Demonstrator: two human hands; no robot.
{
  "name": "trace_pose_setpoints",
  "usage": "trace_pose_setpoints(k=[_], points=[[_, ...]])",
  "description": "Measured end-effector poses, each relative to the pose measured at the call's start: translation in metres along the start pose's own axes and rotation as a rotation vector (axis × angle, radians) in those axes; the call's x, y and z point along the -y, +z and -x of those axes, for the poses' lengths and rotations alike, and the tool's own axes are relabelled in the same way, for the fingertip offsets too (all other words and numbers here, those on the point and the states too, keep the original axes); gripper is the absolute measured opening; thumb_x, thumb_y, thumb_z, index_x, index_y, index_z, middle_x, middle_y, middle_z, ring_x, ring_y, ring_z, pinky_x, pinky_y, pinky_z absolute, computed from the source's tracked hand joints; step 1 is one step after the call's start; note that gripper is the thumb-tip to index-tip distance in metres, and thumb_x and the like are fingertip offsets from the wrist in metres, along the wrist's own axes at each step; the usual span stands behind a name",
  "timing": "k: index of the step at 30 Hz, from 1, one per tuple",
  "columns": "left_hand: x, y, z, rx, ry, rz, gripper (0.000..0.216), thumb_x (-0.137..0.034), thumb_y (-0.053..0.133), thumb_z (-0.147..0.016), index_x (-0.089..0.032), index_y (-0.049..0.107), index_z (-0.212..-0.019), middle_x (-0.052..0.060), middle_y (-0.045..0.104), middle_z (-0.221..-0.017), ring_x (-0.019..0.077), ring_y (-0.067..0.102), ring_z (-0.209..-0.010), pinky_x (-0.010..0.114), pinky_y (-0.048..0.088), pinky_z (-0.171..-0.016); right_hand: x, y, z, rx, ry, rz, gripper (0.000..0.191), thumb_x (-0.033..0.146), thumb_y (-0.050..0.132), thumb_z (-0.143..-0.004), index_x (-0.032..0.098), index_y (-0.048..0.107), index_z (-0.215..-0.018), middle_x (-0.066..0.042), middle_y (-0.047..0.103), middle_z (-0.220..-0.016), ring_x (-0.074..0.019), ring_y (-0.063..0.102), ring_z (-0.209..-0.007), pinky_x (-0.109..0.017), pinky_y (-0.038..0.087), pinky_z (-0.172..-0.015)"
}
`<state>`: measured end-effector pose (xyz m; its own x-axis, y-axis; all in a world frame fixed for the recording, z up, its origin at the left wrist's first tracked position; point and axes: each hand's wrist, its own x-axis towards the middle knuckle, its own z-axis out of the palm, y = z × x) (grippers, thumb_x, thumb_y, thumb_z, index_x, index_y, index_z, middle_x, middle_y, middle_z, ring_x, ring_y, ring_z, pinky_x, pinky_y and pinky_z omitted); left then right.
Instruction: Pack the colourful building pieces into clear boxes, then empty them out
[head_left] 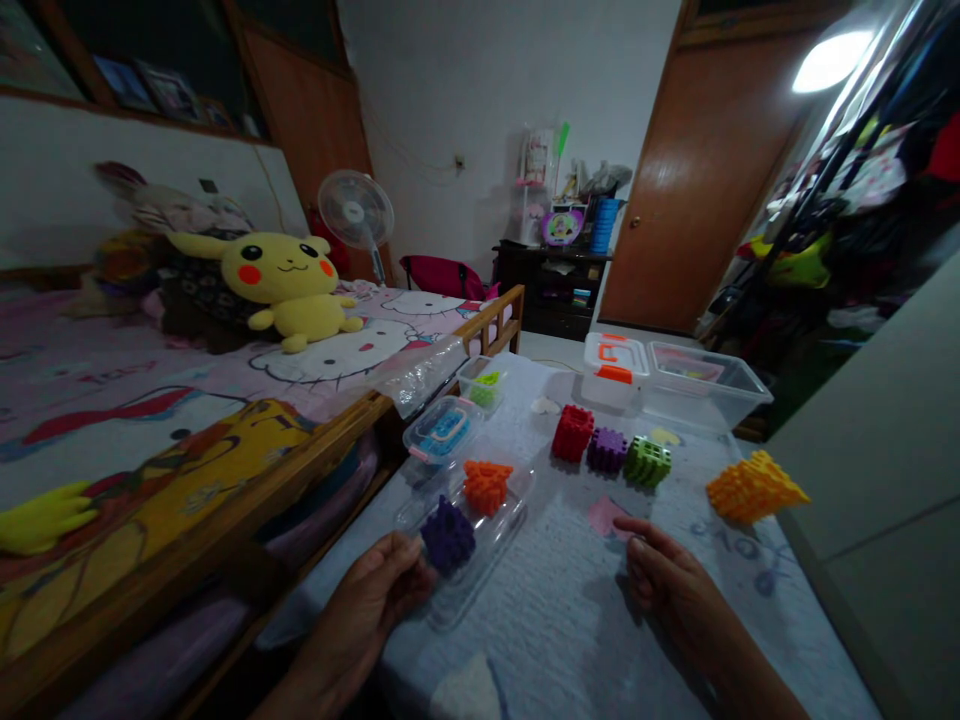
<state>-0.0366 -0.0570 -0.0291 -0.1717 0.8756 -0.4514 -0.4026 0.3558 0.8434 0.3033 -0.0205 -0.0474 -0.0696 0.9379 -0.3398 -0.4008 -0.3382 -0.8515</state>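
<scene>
Block (448, 537) in purple is sitting over or on the clear tray (480, 552), left hand (386, 580) pinching its side, right hand (670, 578) loosely half-curled, gripping nothing visible, and I am worrying that weak pinching could tip it against the orange block (487, 487).

L hand (386, 578) is held nr the left edge of the tabletop (555, 625), back of hand turned partly up. A pinch is formed btwn L thumb (403, 549) & index fingertip, w/ the other fingers curled beneath. L forearm (322, 660) is bared & angled in from the near left corner. R hand (664, 568) is held above the tabletop, btwn its middle & right edge. R index finger (651, 532) is stretched toward the left edge, w/ remaining fingers loosely bent. R forearm (739, 645), also bared, is slanted in from the near right corner.
</scene>
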Motion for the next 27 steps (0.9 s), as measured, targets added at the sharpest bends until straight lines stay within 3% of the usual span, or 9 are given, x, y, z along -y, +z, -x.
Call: trace_pose_setpoints(k=[13, 21, 27], points=[[0.010, 0.034, -0.001, -0.055, -0.036, 0.101, 0.009, -0.014, 0.065, -0.086, -0.014, 0.058, -0.081, 0.005, 0.070, -0.074, 0.0136, 0.069, -0.068, 0.023, 0.059, -0.064, -0.001, 0.001, 0.002, 0.028, -0.006, 0.013, 0.046, 0.039, 0.078, -0.071, 0.016, 0.061, -0.107, 0.008, 0.047, -0.049, -0.0072, 0.040, -0.043, -0.021, 0.028, -0.044], [0.006, 0.057, -0.007, -0.084, -0.020, 0.117, 0.008, -0.009, 0.058, -0.089, -0.013, 0.058, -0.081, 0.007, 0.069, -0.074, 0.0144, 0.070, -0.068, 0.023, 0.060, -0.062, -0.003, 0.001, 0.000, 0.032, -0.013, 0.003, 0.046, 0.039, 0.079, -0.070, 0.017, 0.061, -0.106, 0.008, 0.047, -0.049, -0.0071, 0.040, -0.041, -0.021, 0.028, -0.042], [0.005, 0.058, -0.011, -0.088, 0.004, 0.122, 0.009, -0.008, 0.058, -0.088, -0.013, 0.058, -0.081, 0.005, 0.067, -0.074, 0.0142, 0.070, -0.069, 0.022, 0.060, -0.063, -0.004, 0.002, 0.000, 0.025, -0.036, 0.002, 0.046, 0.041, 0.080, -0.068, 0.017, 0.062, -0.102, 0.009, 0.046, -0.048, -0.0066, 0.038, -0.040, -0.020, 0.026, -0.041]])
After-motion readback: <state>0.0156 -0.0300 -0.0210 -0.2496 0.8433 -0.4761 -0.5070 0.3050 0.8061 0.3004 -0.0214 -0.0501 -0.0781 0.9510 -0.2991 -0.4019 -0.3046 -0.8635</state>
